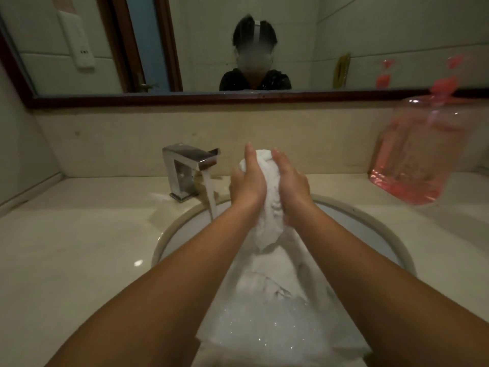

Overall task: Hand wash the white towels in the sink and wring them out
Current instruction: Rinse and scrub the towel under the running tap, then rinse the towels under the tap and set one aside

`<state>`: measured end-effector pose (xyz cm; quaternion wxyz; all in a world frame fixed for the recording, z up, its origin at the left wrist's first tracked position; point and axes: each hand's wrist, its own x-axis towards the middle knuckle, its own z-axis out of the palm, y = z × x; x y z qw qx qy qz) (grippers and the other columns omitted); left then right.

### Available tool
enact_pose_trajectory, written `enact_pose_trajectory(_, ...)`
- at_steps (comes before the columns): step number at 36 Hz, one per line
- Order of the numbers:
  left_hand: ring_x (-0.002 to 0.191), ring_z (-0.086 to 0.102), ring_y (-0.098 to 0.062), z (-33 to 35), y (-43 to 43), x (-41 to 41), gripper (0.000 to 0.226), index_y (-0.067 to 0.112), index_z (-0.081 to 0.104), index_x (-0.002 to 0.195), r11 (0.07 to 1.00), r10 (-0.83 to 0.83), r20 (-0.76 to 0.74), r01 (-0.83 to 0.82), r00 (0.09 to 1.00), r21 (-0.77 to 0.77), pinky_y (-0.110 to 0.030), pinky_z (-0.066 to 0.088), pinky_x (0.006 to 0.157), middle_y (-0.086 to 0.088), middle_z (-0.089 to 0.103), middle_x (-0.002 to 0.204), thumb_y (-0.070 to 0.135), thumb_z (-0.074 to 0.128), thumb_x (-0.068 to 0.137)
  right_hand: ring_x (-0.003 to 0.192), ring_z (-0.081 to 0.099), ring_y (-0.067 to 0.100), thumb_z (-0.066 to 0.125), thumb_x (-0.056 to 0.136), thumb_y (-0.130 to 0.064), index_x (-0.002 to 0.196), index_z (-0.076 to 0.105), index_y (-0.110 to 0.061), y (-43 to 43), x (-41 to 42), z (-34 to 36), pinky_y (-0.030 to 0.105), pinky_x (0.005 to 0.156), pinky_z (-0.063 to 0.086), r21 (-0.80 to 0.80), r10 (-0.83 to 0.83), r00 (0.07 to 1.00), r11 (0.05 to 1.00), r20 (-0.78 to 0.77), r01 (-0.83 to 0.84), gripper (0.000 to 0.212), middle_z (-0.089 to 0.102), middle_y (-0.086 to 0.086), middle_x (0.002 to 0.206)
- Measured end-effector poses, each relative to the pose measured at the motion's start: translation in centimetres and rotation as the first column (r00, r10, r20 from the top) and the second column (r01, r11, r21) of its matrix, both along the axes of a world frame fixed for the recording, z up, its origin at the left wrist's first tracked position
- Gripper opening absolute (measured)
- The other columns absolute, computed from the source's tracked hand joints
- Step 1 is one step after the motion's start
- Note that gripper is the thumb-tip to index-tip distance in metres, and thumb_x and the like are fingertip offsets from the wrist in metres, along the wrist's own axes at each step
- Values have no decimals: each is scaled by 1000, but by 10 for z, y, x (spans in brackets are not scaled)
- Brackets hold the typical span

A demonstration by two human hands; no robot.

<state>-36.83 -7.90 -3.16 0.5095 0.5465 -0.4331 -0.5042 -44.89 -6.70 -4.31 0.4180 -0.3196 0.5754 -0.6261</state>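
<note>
White towel (267,207): wet terry, foam-flecked. The near end lies spread flat at the front of the round sink (370,218). The long axis runs away and upward, and the far end is bunched into a lumpy roll pointing up. Left hand (246,181) and right hand (291,184) wrap that roll from opposite sides, fingers curled tight. Beyond, a squared chrome faucet (185,165) runs water. Far right stands a clear pink bottle (418,152).
</note>
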Motion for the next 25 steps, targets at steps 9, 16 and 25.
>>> enact_pose_trajectory(9,142,49,-44,38,-28,-107,120,28,21,167,919,-392,146,379,908,111,-59,42,114,-13,40,165,104,14,75,86,81,37,72,80,-71,111,78,-17,-30,-119,-8,49,90,62,22,-218,900,974,379,227,62,83,10,98)
enact_pose_trajectory(16,138,56,-33,25,-74,-144,100,13,55,151,900,-418,153,430,896,-63,-52,42,118,-13,55,155,85,17,93,136,61,41,27,103,-78,154,51,-19,-81,-238,-36,67,105,-42,-413,-129,956,880,265,233,82,63,15,146)
enact_pose_trajectory(25,140,52,-32,-10,-59,-113,61,9,59,147,912,-301,406,385,863,-141,-41,40,117,-14,56,153,47,24,115,77,75,26,48,98,-65,128,54,-14,-47,-172,5,33,57,61,173,-353,893,933,280,315,60,68,10,111)
